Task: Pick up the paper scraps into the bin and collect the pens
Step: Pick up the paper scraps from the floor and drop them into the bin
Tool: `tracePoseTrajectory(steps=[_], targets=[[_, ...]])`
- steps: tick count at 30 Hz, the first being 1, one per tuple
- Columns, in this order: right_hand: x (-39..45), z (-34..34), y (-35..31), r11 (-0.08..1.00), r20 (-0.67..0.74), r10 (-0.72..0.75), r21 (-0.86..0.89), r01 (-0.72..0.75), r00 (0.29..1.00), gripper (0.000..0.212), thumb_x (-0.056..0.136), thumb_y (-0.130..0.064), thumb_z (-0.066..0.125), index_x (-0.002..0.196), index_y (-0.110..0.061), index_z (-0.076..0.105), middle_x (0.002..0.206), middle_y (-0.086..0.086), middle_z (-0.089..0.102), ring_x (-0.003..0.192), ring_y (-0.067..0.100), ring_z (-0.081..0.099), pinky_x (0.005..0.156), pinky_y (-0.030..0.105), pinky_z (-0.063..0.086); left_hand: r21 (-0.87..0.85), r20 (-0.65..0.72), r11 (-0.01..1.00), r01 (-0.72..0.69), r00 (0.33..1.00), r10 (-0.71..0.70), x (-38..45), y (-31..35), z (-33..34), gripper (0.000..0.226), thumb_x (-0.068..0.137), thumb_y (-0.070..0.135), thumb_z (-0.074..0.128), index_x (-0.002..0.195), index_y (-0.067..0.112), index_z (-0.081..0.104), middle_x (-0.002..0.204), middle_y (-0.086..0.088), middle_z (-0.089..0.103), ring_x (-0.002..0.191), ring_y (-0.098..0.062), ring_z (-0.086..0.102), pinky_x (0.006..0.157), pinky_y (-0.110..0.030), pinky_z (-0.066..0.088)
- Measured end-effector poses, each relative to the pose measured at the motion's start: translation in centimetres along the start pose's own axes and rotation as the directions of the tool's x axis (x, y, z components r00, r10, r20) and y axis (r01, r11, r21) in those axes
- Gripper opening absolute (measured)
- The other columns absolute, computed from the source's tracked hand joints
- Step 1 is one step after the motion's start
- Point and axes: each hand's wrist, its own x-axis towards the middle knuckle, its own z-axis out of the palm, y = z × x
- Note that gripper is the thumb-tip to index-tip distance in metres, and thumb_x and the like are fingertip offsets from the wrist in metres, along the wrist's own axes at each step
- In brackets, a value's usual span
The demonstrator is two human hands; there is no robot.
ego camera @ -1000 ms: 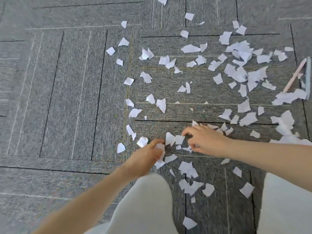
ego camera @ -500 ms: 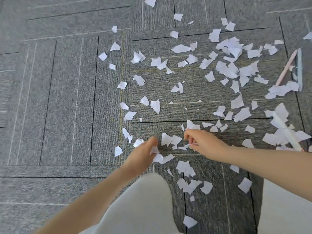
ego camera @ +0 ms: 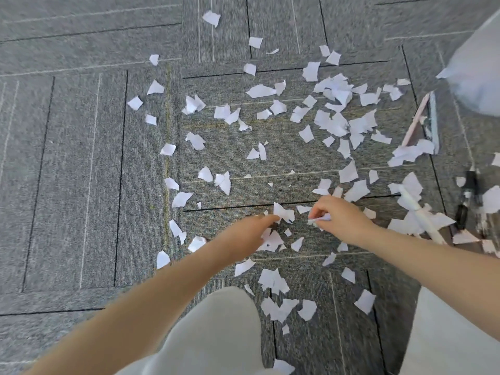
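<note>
While left hand (ego camera: 244,234) and right hand (ego camera: 342,220) each pinch paper scraps (ego camera: 332,123) off the carpet (ego camera: 81,158), most still litter it, pens (ego camera: 422,220) at right uncollected — barely started, I'd judge.

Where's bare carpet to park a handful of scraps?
Bare carpet lies left of the scrap field's left edge, beyond the left hand. Crowded: the heap upper right and around the white pen beside the right hand.
</note>
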Motion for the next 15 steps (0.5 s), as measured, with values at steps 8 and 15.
tracePoseTrajectory(steps=[8, 15], targets=[[-1.0, 1.7, 0.5, 0.985, -0.193, -0.106, -0.153, 0.077, 0.975, 0.008, 0.086, -0.017, 0.061, 0.086, -0.018, 0.068, 0.129, -0.005, 0.051, 0.118, 0.016, 0.045, 0.097, 0.03, 0.034, 0.046, -0.12, 0.999, -0.007, 0.993, 0.013, -0.8, 0.3, 0.9, 0.017, 0.095, 0.013, 0.044, 0.101, 0.009, 0.059, 0.117, -0.001, 0.052, 0.099, -0.017, 0.055, 0.094, -0.032, 0.047], [-1.3, 2.2, 0.3, 0.994, -0.268, -0.098, -0.078, 0.08, 0.958, 0.01, 0.088, -0.012, 0.058, 0.088, -0.014, 0.068, 0.098, -0.004, 0.059, 0.078, 0.008, 0.048, 0.061, 0.019, 0.035, 0.115, -0.165, 0.988, -0.102, 0.979, 0.12, 1.6, 2.0, -0.4, 0.021, 0.087, -0.005, 0.043, 0.096, 0.008, 0.057, 0.152, 0.003, 0.027, 0.115, -0.022, 0.054, 0.088, -0.037, 0.053]])
